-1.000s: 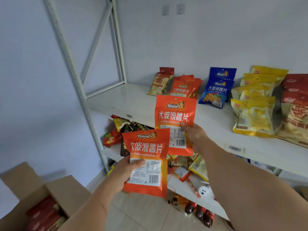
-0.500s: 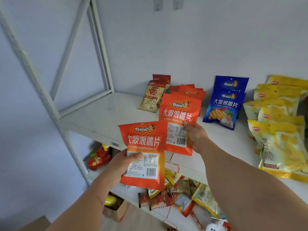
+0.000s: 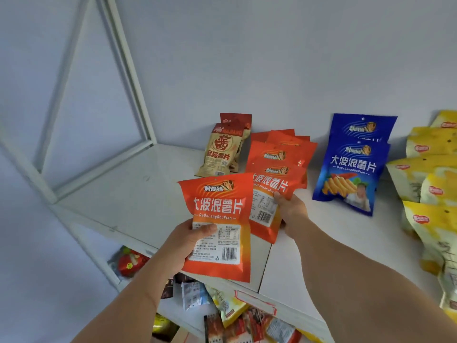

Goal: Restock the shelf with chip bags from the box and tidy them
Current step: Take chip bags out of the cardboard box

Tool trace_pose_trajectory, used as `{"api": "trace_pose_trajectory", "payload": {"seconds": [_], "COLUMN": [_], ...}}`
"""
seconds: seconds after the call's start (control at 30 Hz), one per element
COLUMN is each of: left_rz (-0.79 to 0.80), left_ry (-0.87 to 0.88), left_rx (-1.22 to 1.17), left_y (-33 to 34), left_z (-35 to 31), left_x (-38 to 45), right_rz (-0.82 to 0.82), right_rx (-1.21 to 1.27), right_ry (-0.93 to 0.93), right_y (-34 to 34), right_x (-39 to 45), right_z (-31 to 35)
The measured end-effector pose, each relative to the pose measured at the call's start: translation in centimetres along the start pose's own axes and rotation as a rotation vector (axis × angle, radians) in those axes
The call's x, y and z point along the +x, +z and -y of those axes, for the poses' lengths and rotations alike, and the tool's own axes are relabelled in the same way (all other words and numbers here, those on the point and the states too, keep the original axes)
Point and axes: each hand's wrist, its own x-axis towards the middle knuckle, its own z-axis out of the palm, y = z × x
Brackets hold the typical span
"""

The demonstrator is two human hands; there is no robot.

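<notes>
My left hand (image 3: 189, 240) grips an orange chip bag (image 3: 218, 206) by its lower left side, back label facing me, above the front edge of the white shelf (image 3: 138, 194). My right hand (image 3: 293, 211) holds a second orange chip bag (image 3: 270, 191) by its right edge, farther back. That bag overlaps the lower end of the stack of orange bags (image 3: 282, 149) leaning at the back of the shelf. The box is out of view.
On the shelf, beige-and-red bags (image 3: 221, 149) stand left of the orange stack, blue bags (image 3: 353, 164) to its right, and yellow bags (image 3: 430, 174) at far right. The white frame upright (image 3: 128, 70) rises at left. A lower shelf (image 3: 232, 315) holds mixed snacks.
Both hands have moved forward and up toward the shelf with their bags. The right hand's bag now reaches the orange stack. The box has left the view.
</notes>
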Motion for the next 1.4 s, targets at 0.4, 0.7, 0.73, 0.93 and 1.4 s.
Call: {"api": "trace_pose_trajectory", "payload": {"seconds": [0.4,0.7,0.73,0.93,1.4], "left_rz": [0.112,0.069,0.061,0.042,-0.018], "left_ry": [-0.017,0.001,0.010,0.061,0.163], "left_rx": [0.041,0.107,0.121,0.150,0.153], "left_y": [-0.8,1.8,2.3,5.1,8.6], "left_z": [-1.8,-2.8,-3.0,-3.4,-3.3], "left_x": [5.6,8.6,8.9,10.2,13.4], "right_rz": [-0.109,-0.345,-0.393,-0.408,-0.120], "right_rx": [-0.218,-0.704,-0.792,-1.366,-1.610], "right_ry": [-0.049,-0.136,-0.138,-0.447,-0.540], "right_y": [0.6,-0.1,-0.3,-2.2,-2.2], "right_x": [3.4,1.9,1.3,-3.0,-5.6], "right_z": [0.9,1.1,1.3,-0.1,-4.1]}}
